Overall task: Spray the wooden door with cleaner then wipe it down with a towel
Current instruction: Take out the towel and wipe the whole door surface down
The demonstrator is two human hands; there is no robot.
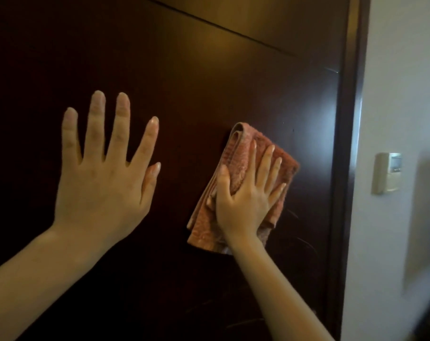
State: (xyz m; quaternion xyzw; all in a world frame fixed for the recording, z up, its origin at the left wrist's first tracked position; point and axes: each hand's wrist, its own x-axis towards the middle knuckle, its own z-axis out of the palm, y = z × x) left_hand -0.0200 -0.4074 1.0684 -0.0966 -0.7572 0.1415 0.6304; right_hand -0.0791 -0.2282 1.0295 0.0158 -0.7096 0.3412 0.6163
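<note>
Pressing a folded, ribbed orange-pink towel [243, 173] on the dark glossy wooden door [209, 82] near its right edge, the right hand [243, 200] has straight, spread fingers [267, 161]. The left hand [103, 173], splayed and holding nothing, is further left, with bare door between and above them.

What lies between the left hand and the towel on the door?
Only bare dark door shows between the left hand and the towel, in the head view.
</note>
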